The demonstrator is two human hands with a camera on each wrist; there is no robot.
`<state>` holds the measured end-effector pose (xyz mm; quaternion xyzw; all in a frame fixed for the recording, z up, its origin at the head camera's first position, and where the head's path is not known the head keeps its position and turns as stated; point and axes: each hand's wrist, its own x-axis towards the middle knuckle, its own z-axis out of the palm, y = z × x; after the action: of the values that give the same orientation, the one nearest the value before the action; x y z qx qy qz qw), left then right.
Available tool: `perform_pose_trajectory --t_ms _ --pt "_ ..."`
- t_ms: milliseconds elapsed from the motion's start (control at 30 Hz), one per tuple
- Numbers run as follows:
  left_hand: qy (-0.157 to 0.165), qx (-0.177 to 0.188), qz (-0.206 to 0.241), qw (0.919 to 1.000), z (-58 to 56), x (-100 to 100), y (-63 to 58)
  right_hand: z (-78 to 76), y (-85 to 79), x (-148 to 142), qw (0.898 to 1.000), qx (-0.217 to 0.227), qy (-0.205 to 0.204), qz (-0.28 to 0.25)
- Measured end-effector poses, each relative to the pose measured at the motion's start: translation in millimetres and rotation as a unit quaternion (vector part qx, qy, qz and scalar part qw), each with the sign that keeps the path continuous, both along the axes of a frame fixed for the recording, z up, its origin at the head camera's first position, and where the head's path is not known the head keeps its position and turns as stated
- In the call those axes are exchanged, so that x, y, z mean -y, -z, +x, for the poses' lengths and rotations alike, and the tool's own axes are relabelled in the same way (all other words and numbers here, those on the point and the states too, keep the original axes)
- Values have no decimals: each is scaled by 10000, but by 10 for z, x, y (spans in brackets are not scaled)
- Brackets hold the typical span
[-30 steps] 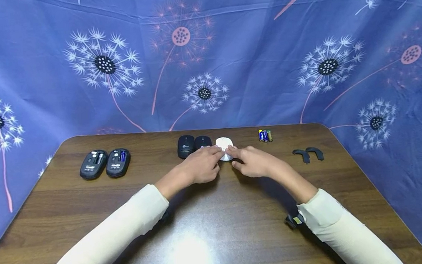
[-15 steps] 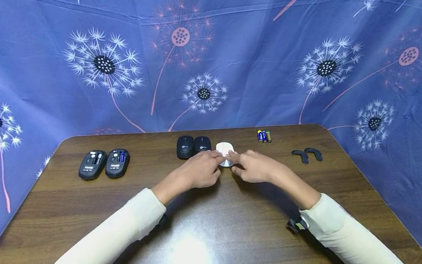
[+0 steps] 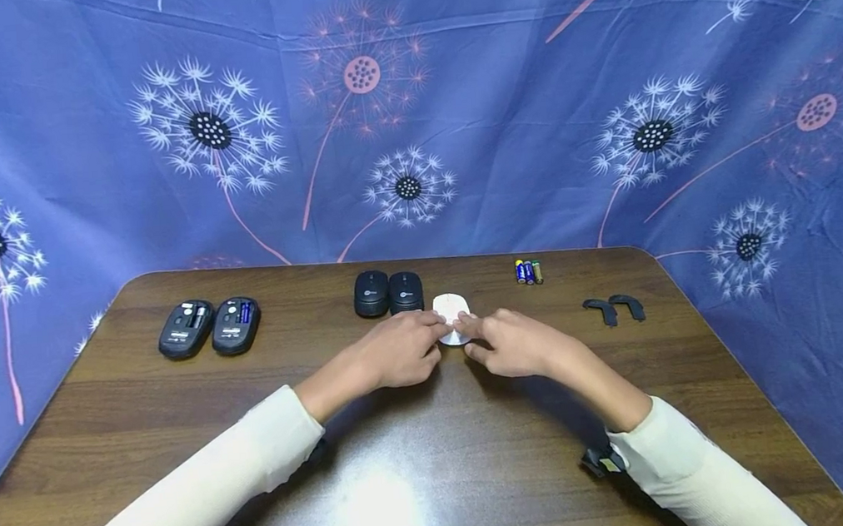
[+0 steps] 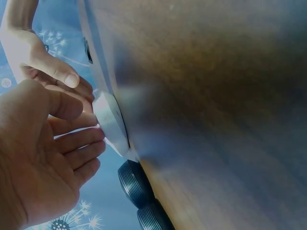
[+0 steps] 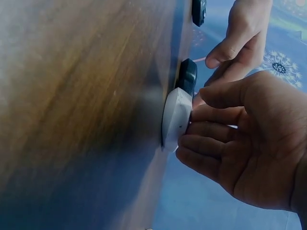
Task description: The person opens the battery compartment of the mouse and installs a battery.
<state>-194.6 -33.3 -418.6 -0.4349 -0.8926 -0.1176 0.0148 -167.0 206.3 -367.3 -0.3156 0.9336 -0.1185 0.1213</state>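
A white computer mouse point(image 3: 451, 307) lies on the table between my two hands, its near end toward me. My left hand point(image 3: 405, 350) touches its left side and top with extended fingertips. From the other side, my right hand point(image 3: 513, 343) rests its fingertips on the top. In the left wrist view the fingers point(image 4: 86, 139) are nearly straight against the white mouse point(image 4: 111, 123), thumb apart from it. The right wrist view has the fingers point(image 5: 204, 143) lying along the white mouse point(image 5: 175, 120) in the same way.
Two black mice point(image 3: 372, 293) stand upright left of the white one. Farther left, two upturned mice point(image 3: 235, 325) show batteries in their compartments. Three loose batteries point(image 3: 529, 271) lie at the back right, near two black curved covers point(image 3: 627, 307). A blue dandelion-print cloth point(image 3: 499, 122) hangs behind the table point(image 3: 257, 444).
Both hands have slid the white mouse across the table toward me, away from the back edge. The black mice, batteries and covers have stayed in place.
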Motion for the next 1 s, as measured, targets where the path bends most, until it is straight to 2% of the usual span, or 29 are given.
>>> perform_pose_trajectory --t_ms 33,100,167,267,433,600,733,867,1000 --pt "5 173 58 9998 0 3 -3 16 2 -12 10000 46 1 -48" --pt "-17 362 45 9993 137 24 -179 43 5 -39 9998 109 -52 -171" --pt "-59 554 16 9984 217 40 -272 64 7 -64 9993 234 -62 -273" --pt "-74 678 65 9977 284 62 -331 75 9 -108 9982 401 -139 -426" --pt "-73 971 450 9942 292 64 -336 59 20 -189 9951 515 -166 -824" --pt "-300 1379 762 9871 289 64 -325 47 58 -277 9901 499 99 -1311" --pt "-577 1358 1019 9838 287 63 -298 29 100 -312 9839 457 395 -1681" --pt "-908 1323 1060 9813 270 50 -254 -13 145 -307 9825 538 561 -1693" --pt "-1073 1572 1007 9765 256 33 -218 -42 179 -262 9834 774 520 -1557"
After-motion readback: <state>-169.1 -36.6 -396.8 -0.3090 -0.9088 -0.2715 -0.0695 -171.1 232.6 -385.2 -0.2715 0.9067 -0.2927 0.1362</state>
